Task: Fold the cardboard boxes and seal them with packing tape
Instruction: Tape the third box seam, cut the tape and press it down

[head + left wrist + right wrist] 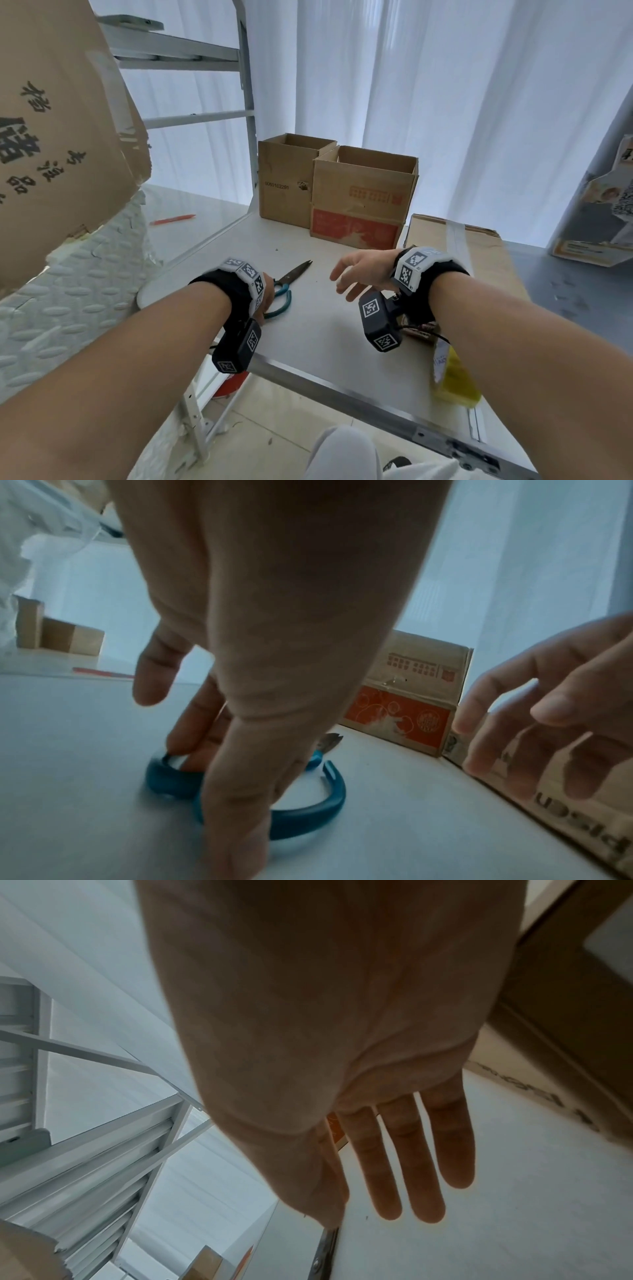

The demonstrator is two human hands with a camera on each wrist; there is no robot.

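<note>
Blue-handled scissors (291,277) lie flat on the white table (308,342), blades pointing toward the far right. My left hand (269,293) reaches down onto the handles (308,815). In the left wrist view its fingertips (181,750) sit in the small loop, the thumb lies across the large loop, and the index finger is lifted clear. My right hand (349,275) hovers over the table with its fingers (411,1164) straight and spread, holding nothing. Two open-topped cardboard boxes (286,178) (363,195) stand at the back. A taped, flat box (479,253) lies under my right wrist.
A big printed cardboard sheet (51,120) leans at the upper left over white foam sheeting (68,291). A red pen (173,219) lies on the far left surface. A yellow packet (455,380) sits near the table's front edge. A metal rack frame (246,102) stands behind.
</note>
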